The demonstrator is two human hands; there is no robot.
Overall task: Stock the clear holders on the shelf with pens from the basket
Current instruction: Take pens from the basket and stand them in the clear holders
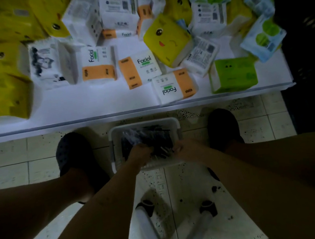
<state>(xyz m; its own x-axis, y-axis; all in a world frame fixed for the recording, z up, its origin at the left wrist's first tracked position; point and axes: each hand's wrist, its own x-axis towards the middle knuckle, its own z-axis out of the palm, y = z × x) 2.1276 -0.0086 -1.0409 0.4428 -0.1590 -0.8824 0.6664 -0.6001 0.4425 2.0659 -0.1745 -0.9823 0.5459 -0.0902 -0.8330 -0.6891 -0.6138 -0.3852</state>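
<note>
A white plastic basket [175, 123] stands on the tiled floor between my two feet, filled with dark pens [155, 137]. Both my hands reach down into its near end. My left hand [140, 154] is curled around a bunch of the dark pens. My right hand [184, 148] is beside it, fingers closed on the same bunch from the right. The picture is dim and blurred here, so single pens are hard to tell apart. No clear holders are in view.
A white shelf [91, 105] runs across above the basket, piled with tissue packs: yellow ones [166, 40], white-and-orange "Facial" ones [140, 69] and a green one [233, 74]. A dark crate [307, 51] stands at the right. White stool legs [148, 225] lie below my arms.
</note>
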